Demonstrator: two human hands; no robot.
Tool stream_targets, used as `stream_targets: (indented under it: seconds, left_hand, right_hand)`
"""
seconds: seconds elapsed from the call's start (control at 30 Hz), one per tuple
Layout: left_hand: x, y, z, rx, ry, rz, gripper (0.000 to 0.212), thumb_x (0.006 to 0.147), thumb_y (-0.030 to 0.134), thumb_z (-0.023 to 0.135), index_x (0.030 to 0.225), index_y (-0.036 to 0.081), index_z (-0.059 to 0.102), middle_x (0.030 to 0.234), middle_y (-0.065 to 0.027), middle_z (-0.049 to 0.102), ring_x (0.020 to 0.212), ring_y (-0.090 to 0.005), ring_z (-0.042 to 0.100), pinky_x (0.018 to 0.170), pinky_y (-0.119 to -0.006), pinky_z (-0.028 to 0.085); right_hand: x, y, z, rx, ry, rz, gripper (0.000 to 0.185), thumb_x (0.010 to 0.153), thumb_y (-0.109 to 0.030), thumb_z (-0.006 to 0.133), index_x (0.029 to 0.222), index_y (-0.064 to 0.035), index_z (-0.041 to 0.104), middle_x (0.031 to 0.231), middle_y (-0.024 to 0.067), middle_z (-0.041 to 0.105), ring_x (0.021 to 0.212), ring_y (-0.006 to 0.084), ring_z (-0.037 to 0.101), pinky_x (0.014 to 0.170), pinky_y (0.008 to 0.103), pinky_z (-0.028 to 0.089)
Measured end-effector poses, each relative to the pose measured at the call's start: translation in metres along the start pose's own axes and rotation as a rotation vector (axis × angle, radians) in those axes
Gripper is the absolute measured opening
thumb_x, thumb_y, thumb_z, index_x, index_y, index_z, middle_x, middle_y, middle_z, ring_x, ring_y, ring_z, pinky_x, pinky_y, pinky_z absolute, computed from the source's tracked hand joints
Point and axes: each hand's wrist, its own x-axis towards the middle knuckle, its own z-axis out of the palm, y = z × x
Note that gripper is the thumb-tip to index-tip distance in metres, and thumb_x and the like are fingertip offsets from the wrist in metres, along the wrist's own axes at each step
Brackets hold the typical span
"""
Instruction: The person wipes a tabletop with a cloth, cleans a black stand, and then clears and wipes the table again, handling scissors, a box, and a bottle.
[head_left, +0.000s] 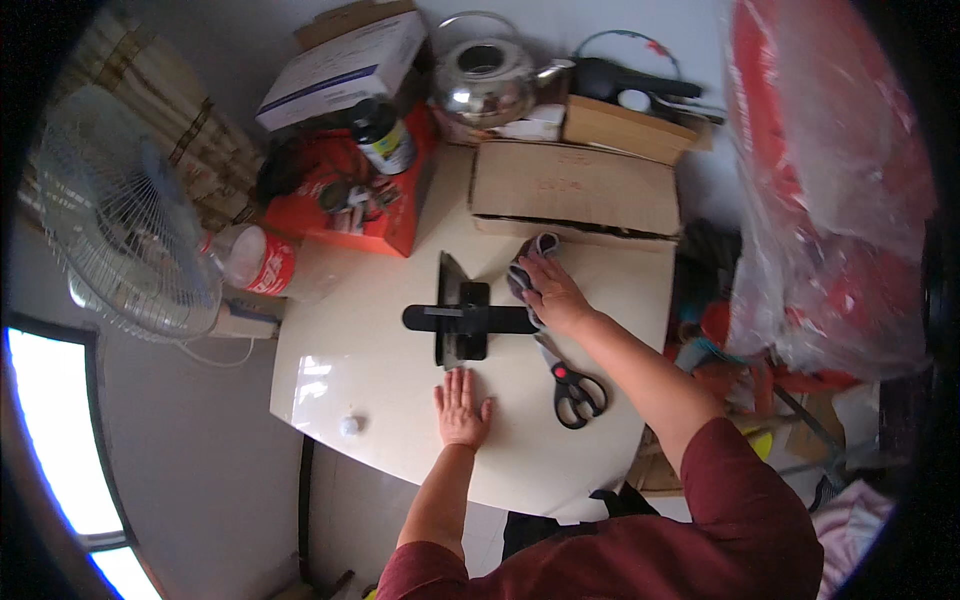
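Observation:
My left hand lies palm down on the cream tabletop with nothing in it, its fingertips close to a black stand. My right hand is on a bunched grey-purple cloth, gripping it against the table. Between and beyond my hands stands the black stand, with a long rounded bar and an upright dark panel. Scissors with black handles and a red pivot lie below my right hand, blades pointing towards the cloth.
A cardboard box lies at the back, near a steel kettle. On the left are an orange box with a dark bottle, a large plastic bottle and a fan. A small whitish lump sits near the front edge.

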Motion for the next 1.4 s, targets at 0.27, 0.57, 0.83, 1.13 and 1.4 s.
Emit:
stream_targets:
  seconds: [0.27,0.57,0.83,1.13,1.4]
  left_hand:
    - [-0.004,-0.004,-0.001,-0.033,-0.037,-0.022,0.065,0.078,0.034,0.049,0.131,0.008,0.025,0.136,-0.0126,0.025,0.128,-0.0266,0.018,0.104,-0.044,0.009]
    - [-0.003,0.001,-0.001,-0.026,0.012,-0.005,0.064,0.078,0.038,0.045,0.131,0.007,0.025,0.13,-0.0138,0.034,0.126,-0.0291,0.021,0.104,-0.044,0.007]
    - [0.003,0.011,-0.005,-0.077,-0.054,-0.002,0.067,0.074,0.029,0.051,0.131,0.006,0.024,0.136,-0.0156,0.023,0.128,-0.0289,0.016,0.104,-0.045,0.008]
    - [0.001,0.0,-0.002,-0.028,0.033,0.01,0.062,0.078,0.039,0.045,0.129,0.008,0.03,0.126,-0.013,0.039,0.124,-0.0292,0.026,0.104,-0.045,0.009]
    - [-0.003,-0.001,0.0,-0.027,0.008,-0.023,0.062,0.077,0.035,0.05,0.129,0.006,0.03,0.13,-0.0152,0.033,0.124,-0.0294,0.026,0.103,-0.046,0.013]
  right_hand:
    - [-0.009,0.037,-0.002,-0.27,-0.064,-0.058,0.039,0.074,-0.014,0.055,0.112,-0.0109,0.046,0.12,0.0087,0.041,0.109,0.0311,0.039,0.089,0.0409,0.034]
    - [-0.096,0.114,-0.069,-0.428,0.124,0.525,0.04,0.084,-0.017,0.046,0.121,-0.008,0.039,0.129,0.0141,0.033,0.118,0.0363,0.03,0.096,0.0427,0.028]
    - [-0.106,0.187,-0.097,-0.176,0.402,1.046,0.034,0.086,-0.023,0.042,0.111,-0.0003,0.047,0.1,0.0216,0.054,0.092,0.039,0.051,0.081,0.0389,0.04]
    - [-0.015,0.139,-0.155,0.95,0.421,1.024,0.069,0.078,-0.049,0.052,0.128,-0.0052,0.033,0.131,0.0056,0.034,0.118,0.0198,0.031,0.096,0.0323,0.023]
    - [0.001,0.12,-0.13,0.721,0.298,1.078,0.062,0.078,-0.04,0.055,0.127,-0.008,0.036,0.131,0.0113,0.034,0.121,0.0269,0.03,0.097,0.0395,0.022]
